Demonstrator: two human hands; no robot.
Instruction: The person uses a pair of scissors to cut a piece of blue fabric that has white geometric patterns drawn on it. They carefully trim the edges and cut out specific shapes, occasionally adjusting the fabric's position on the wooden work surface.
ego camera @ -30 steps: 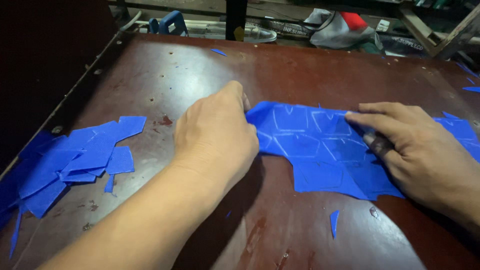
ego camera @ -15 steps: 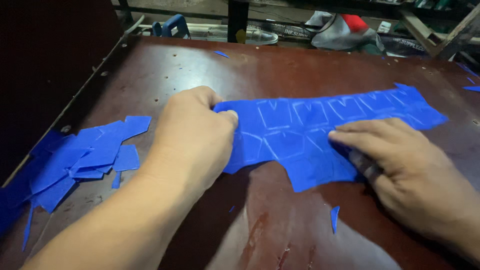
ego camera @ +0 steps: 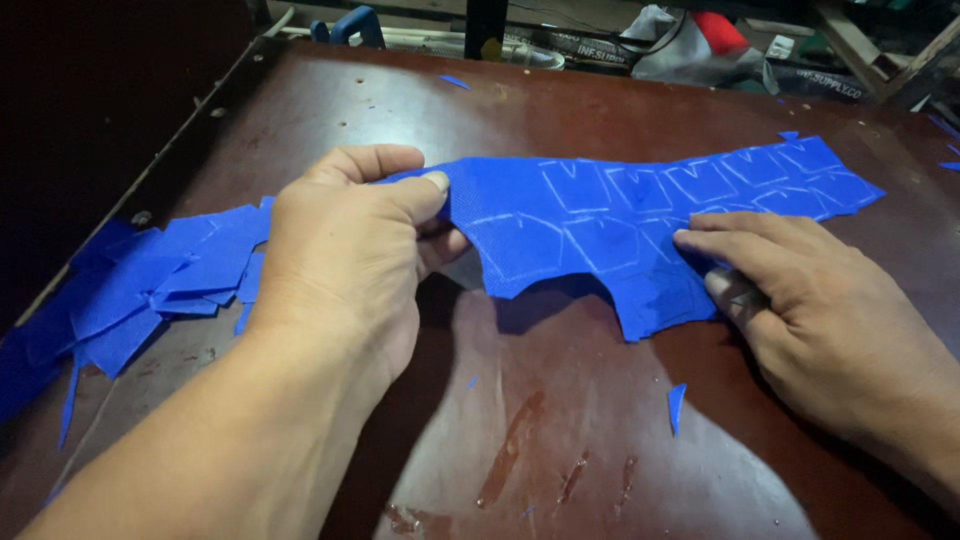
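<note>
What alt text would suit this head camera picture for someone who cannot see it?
Two bare hands hold a blue fabric strip marked with chalk outlines on a dark brown table: the left hand pinches its end, the right hand presses it flat. Blue cut pieces lie at left.

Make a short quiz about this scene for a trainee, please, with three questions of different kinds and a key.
1. True or false: the left hand pinches the edge of the blue sheet between thumb and fingers.
2. What does the right hand do? A) lifts the sheet off the table B) presses the sheet flat with its fingers C) hangs clear of the sheet
3. Fill in: the pile of cut blue pieces lies to the ____ of the left hand.

Key: 1 true. 2 B. 3 left.
</note>
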